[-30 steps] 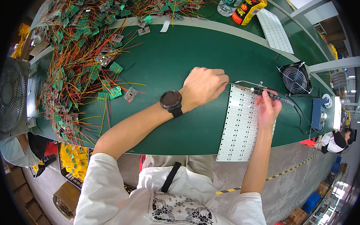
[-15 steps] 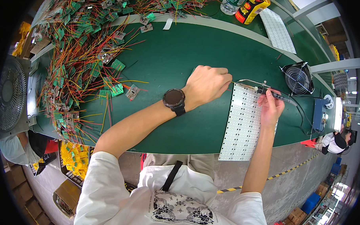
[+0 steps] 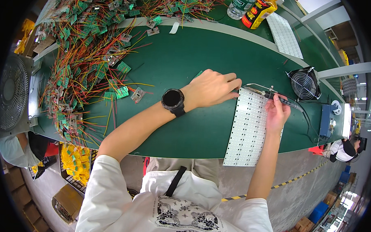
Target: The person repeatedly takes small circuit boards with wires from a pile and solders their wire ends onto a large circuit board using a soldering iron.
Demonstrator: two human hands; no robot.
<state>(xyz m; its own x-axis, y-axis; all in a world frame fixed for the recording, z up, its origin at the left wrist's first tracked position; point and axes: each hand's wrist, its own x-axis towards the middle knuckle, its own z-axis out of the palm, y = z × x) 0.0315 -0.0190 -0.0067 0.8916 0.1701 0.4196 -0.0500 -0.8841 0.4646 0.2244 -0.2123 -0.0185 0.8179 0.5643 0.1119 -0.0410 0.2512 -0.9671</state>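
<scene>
Long green tabletop (image 3: 185, 128), curving from the far-left corner to the right end. Heaped along its far and left edges, a big tangle of small green circuit boards with red and yellow wires (image 3: 85, 59). At the left end, a grey desk fan (image 3: 10, 93). Lying across the near edge toward the right end, a white perforated panel strip (image 3: 250, 130), its near end overhanging the tabletop. Near the right end, a small black cooling fan (image 3: 304, 83) and a blue box (image 3: 326, 121); at the far edge, a second white panel (image 3: 284, 34) beside a clear bottle (image 3: 240, 2) and a yellow bottle (image 3: 260, 8).

Left hand (image 3: 211, 89), black watch (image 3: 173, 101) at the wrist, palm down with fingers curled, pressing at the far-left corner of the strip; whether pinching something small underneath, cannot tell. Right hand (image 3: 277, 113) clenched round a soldering iron (image 3: 272, 95), held like a pen, tip pointing left along the strip's far edge toward the left fingertips.

Probably soldering at the strip's far end. Best done with the strip pinned flat and still, fingertips kept just clear of the hot tip, the iron's cord left slack toward the right end, and the overhanging near end kept from tipping off the edge.
</scene>
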